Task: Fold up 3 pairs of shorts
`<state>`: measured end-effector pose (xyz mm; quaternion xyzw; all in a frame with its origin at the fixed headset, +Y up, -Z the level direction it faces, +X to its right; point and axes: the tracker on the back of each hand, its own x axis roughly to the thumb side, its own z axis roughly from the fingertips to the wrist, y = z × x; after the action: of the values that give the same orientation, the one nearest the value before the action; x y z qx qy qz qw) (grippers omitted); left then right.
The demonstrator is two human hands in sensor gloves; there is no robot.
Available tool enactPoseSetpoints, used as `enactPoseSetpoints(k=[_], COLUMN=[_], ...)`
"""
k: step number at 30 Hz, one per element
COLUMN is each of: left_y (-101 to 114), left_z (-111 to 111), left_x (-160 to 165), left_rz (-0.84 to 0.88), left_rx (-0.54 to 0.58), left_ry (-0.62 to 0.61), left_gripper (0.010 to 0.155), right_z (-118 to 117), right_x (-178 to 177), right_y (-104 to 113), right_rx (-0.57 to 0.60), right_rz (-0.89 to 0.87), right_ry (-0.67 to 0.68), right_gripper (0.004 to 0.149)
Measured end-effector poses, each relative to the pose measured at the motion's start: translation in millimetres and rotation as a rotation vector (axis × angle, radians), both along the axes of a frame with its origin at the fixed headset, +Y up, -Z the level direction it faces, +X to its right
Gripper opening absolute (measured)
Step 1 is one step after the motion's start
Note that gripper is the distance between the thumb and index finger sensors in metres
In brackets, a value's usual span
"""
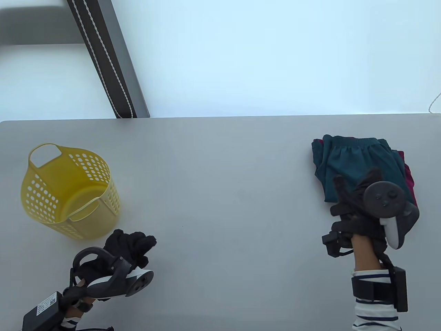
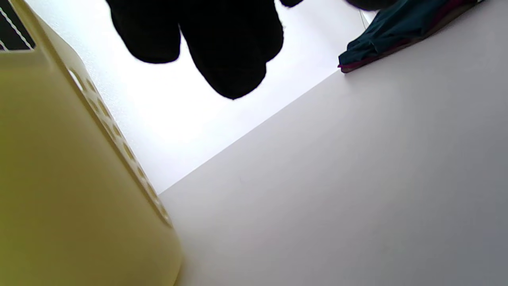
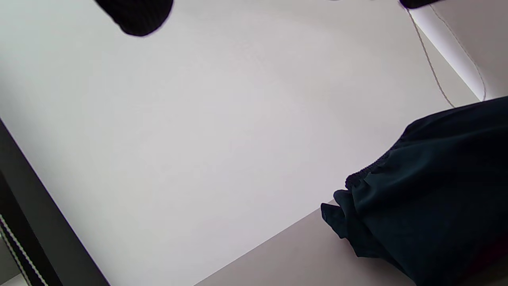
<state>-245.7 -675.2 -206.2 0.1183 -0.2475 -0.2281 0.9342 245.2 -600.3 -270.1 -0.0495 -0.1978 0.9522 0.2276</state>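
My left hand [image 1: 132,246] lay loosely curled, empty, beside the tipped basket [image 1: 69,193]. My right hand [image 1: 358,203] pressed flat on the folded shorts [image 1: 358,162] at the table's [image 1: 220,193] far right, waistband facing away.

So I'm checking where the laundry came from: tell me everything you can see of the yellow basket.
The yellow basket looks like thin plastic, round, with rows of holes through its wall and a cut-out handle at the rim. It lies tipped on its side on the table's left part, mouth toward the near edge, nothing visible inside. The left hand is close beside it; whether they touch is unclear.
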Motion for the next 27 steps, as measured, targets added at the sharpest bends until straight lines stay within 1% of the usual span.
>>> enactPoseSetpoints(k=[2, 3, 5, 6, 7, 8, 9, 11, 13, 14, 15, 18, 21, 23, 27], left_y=[6.7, 9.3, 9.2, 7.1, 5.3, 1.6, -3.2, -12.6, -20.9, -26.6, -31.2, -40.4, -45.8, -47.9, -52.9], left_z=[3.1, 4.5, 5.5, 5.1, 4.3, 2.5, 0.5, -3.7, -7.3, -9.3, -10.7, -14.8, -16.3, -16.4, -17.2], left_x=[-2.1, -2.5, -2.7, -2.6, -2.5, -2.5, -2.9, -3.5, -3.8, -4.3, -4.6, -5.1, -6.1, -6.6, -8.0], left_rz=[0.08, 0.106, 0.114, 0.111, 0.101, 0.079, 0.057, 0.015, -0.037, -0.061, -0.079, -0.124, -0.144, -0.156, -0.19], left_rx=[0.128, 0.193, 0.251, 0.28, 0.288, 0.281, 0.261, 0.211, 0.15, 0.114, 0.086, 0.03, -0.013, -0.034, -0.096], left_ry=[0.006, 0.008, 0.012, 0.013, 0.013, 0.016, 0.014, 0.009, 0.004, -0.002, -0.007, -0.01, -0.014, -0.02, -0.029], left_gripper=[0.067, 0.068, 0.073, 0.076, 0.078, 0.081, 0.085, 0.091, 0.097, 0.099, 0.102, 0.109, 0.115, 0.118, 0.118], right_z=[18.0, 28.3, 35.9, 38.9, 39.8, 39.2, 37.4, 34.7, 30.4, 26.9, 24.0, 19.6, 18.6, 18.1, 17.6], right_x=[-24.9, -41.0, -54.9, -65.0, -69.2, -74.3, -78.9, -84.0, -86.7, -87.4, -87.1, -84.1, -84.3, -85.6, -88.0], right_y=[-7.0, -17.3, -31.8, -47.3, -56.5, -69.1, -81.8, -100.9, -113.7, -123.4, -131.8, -147.5, -157.6, -159.3, -158.2], right_rx=[0.096, 0.144, 0.181, 0.19, 0.186, 0.153, 0.063, -0.05, -0.176, -0.3, -0.399, -0.547, -0.609, -0.629, -0.615], right_rz=[0.171, 0.277, 0.391, 0.5, 0.554, 0.626, 0.689, 0.739, 0.748, 0.747, 0.733, 0.701, 0.678, 0.673, 0.633], right_ry=[0.083, 0.151, 0.212, 0.281, 0.31, 0.363, 0.432, 0.507, 0.557, 0.595, 0.619, 0.644, 0.658, 0.662, 0.668], right_gripper=[0.09, 0.089, 0.088, 0.088, 0.087, 0.087, 0.087, 0.089, 0.091, 0.091, 0.092, 0.093, 0.092, 0.092, 0.092])
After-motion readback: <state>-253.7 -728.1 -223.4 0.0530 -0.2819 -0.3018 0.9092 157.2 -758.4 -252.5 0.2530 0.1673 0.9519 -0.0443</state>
